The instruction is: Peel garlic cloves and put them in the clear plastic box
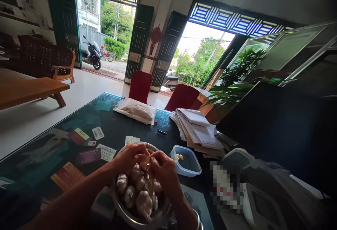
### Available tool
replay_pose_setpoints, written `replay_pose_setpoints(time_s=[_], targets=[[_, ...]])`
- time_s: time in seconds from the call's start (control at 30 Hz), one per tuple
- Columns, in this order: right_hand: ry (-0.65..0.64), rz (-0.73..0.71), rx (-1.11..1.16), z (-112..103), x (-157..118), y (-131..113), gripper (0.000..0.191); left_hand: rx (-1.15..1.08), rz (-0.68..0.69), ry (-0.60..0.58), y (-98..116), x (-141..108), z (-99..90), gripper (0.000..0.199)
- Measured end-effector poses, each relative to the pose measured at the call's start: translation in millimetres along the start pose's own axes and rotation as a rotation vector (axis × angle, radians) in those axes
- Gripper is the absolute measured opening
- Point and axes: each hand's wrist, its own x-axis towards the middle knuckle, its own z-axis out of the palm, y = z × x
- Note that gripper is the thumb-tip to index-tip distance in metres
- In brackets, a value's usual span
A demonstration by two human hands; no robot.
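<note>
Both my hands meet over a steel bowl filled with several whole garlic bulbs. Between my fingertips is a piece of garlic, partly covered by them. My left hand pinches it from the left, and my right hand grips it from the right with thumb and forefinger. Whether it is a whole bulb or a few cloves I cannot tell. Just right of my right hand stands a clear plastic container with a few peeled garlic cloves at its left end.
The glass-topped table has cards under the glass. A stack of papers, a wrapped packet and a black pen lie farther back. A dark monitor stands at the right. Two red chairs are beyond the table.
</note>
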Motion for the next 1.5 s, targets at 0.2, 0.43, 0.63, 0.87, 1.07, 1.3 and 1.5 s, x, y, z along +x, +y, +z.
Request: replay_pose_setpoints(time_s=[0.2,0.43,0.63,0.87,1.07,1.3,1.5], targets=[[0.036,0.019,-0.065,-3,1,-5,0.008,0.029,-0.006,0.010,0,1,-0.4,0.009],[0.049,0.023,0.010,-3,3,1,0.009,0.426,0.241,0.142,-5,0,0.9,0.013],[0.017,0.080,0.100,-2,4,-3,0.011,0.629,0.406,0.133,-14,-4,3.7,0.022],[-0.002,0.070,0.162,0,0,-12,0.017,0.424,0.338,0.061,0,-4,8.3,0.023],[0.048,0.051,0.144,1,-1,-17,0.016,0.208,0.205,0.038,9,-2,4.5,0.023],[0.059,0.004,0.098,1,-2,-18,0.014,0.002,0.122,0.032,9,-2,0.7,0.019],[0.151,-0.063,-0.044,-6,2,-11,0.012,-0.085,0.132,0.058,6,0,-1.1,0.019]])
